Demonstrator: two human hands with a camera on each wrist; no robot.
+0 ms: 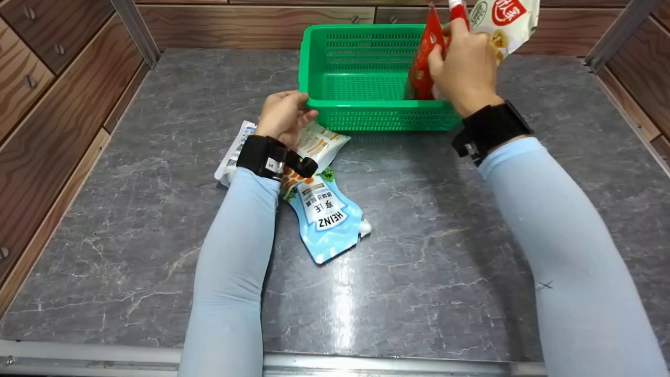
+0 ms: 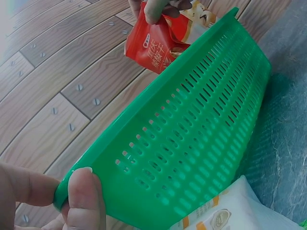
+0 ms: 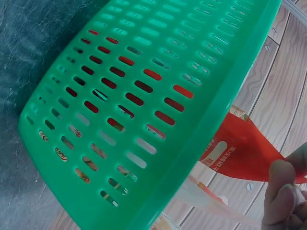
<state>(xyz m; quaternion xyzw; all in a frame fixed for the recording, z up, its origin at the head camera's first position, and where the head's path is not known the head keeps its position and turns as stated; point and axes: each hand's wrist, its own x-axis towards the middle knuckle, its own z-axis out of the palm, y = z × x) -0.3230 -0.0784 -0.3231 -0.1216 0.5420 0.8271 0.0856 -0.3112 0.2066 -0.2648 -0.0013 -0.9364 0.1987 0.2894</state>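
A green slotted basket (image 1: 377,116) lies at the far middle of the table. My left hand (image 1: 282,116) pinches the rim at its near left corner, thumb on the outside in the left wrist view. Over the basket's right end, my right hand (image 1: 466,68) holds a red packet (image 1: 422,68) by its upper part; the packet's lower end is inside the basket. Beside that hand a white pouch with a red logo (image 1: 513,23) sticks up, and a red item with a white tip (image 1: 457,9) shows above the knuckles. How these two are supported is hidden.
Near the left wrist lie a light blue Heinz pouch (image 1: 330,217) with a white cap, a cream packet (image 1: 327,146) and a white packet (image 1: 230,162), partly covered by the forearm. Wood-patterned panels (image 1: 256,26) border the grey table (image 1: 131,220).
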